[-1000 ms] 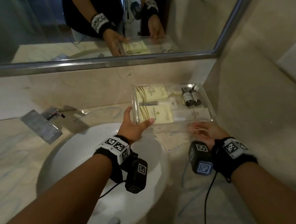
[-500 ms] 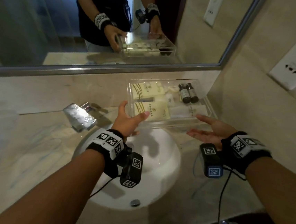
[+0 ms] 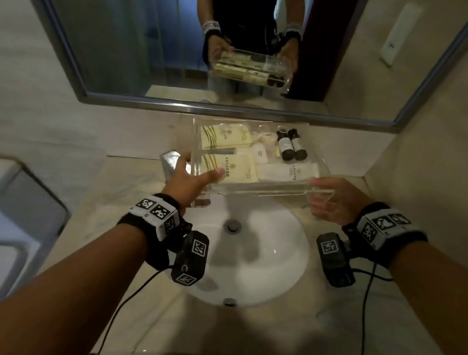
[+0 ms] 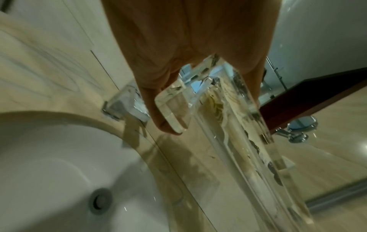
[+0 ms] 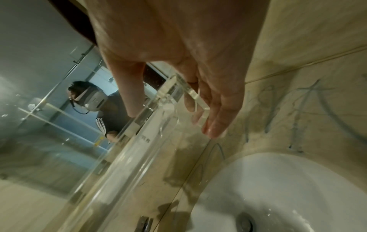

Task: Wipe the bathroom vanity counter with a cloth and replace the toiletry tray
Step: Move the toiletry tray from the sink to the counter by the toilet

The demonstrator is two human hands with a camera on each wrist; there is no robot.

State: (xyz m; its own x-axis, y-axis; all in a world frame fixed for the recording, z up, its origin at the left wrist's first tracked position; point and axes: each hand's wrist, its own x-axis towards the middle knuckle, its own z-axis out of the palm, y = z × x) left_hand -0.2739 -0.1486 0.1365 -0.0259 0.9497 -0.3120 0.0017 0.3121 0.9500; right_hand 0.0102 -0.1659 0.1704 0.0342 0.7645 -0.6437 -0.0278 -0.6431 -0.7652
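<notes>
I held the clear toiletry tray [image 3: 257, 156] over the sink's [image 3: 262, 254] back edge — long axis crosswise, left hand [image 3: 189, 178] and right hand [image 3: 330, 199] each gripping a near corner — counter [image 3: 328, 315] below.

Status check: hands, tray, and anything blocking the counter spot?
Left hand and right hand grip the clear tray at its near corners. Tray lifted above the sink, toiletries inside. Faucet sits close by the left hand.
</notes>
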